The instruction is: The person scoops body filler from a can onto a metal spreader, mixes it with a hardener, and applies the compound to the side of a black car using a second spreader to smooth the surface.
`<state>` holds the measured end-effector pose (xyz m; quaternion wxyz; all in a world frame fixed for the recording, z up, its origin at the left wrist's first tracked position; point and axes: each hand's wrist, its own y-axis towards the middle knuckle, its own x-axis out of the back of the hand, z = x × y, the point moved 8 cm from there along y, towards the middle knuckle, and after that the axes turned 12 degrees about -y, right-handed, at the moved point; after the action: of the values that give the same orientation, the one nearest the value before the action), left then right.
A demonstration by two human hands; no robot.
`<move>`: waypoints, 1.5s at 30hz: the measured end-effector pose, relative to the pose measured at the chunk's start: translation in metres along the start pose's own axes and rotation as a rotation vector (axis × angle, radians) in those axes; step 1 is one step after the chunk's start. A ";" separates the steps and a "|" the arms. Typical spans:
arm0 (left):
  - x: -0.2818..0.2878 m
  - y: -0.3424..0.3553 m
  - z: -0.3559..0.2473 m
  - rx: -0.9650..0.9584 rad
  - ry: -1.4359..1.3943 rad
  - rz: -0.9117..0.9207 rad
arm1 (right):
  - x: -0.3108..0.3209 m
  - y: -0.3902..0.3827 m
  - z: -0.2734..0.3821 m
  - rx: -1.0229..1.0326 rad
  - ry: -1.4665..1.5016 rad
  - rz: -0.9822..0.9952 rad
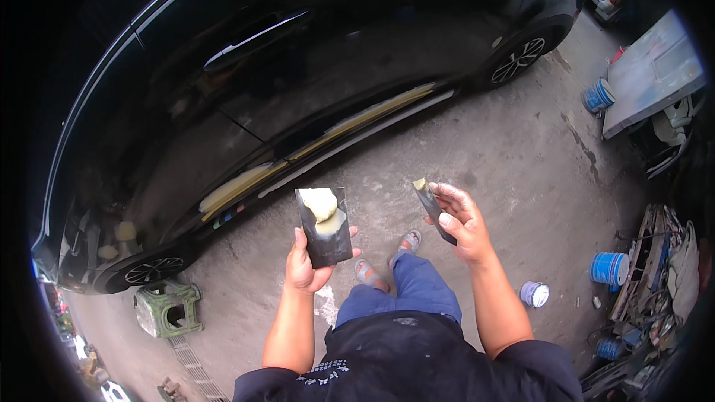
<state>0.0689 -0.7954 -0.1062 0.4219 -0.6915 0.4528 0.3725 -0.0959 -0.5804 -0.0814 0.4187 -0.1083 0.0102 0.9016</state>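
My left hand (304,265) grips a black rectangular spreader plate (328,244) by its lower end. On the upper part of this plate sits a thick lump of pale yellow body filler (319,204), with a smeared patch below it. To the right, my right hand (463,222) is closed round a second, narrower black spreader (433,211), tilted, with some yellow filler on its tip. Both hands are apart from the black car (320,74) in front of me. Along its lower door edge runs a long strip of yellow filler (357,120).
A green worn stool (168,310) stands at the left near the car's wheel. On the right are a small white pail (535,294), blue cans (609,269), a pale panel (655,74) and piled car parts (644,275). Grey concrete floor (506,149) lies beside the car.
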 end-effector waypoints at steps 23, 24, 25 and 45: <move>0.318 0.220 0.078 0.207 -0.240 -0.121 | 0.125 0.236 -0.320 -0.046 -0.150 -0.069; 0.339 0.227 0.082 0.206 -0.234 -0.116 | 0.121 0.247 -0.329 0.002 -0.174 -0.051; 0.359 0.234 0.086 0.206 -0.227 -0.110 | 0.117 0.258 -0.340 0.021 -0.204 -0.042; 0.490 0.291 0.099 0.092 -0.327 -0.064 | -0.024 0.303 -0.374 0.616 -1.208 -0.189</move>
<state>-0.0644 -0.9254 -0.6536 0.5329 -0.6157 0.3726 0.4451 -0.2402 -0.8360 -0.4634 0.4397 0.5373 0.0212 0.7194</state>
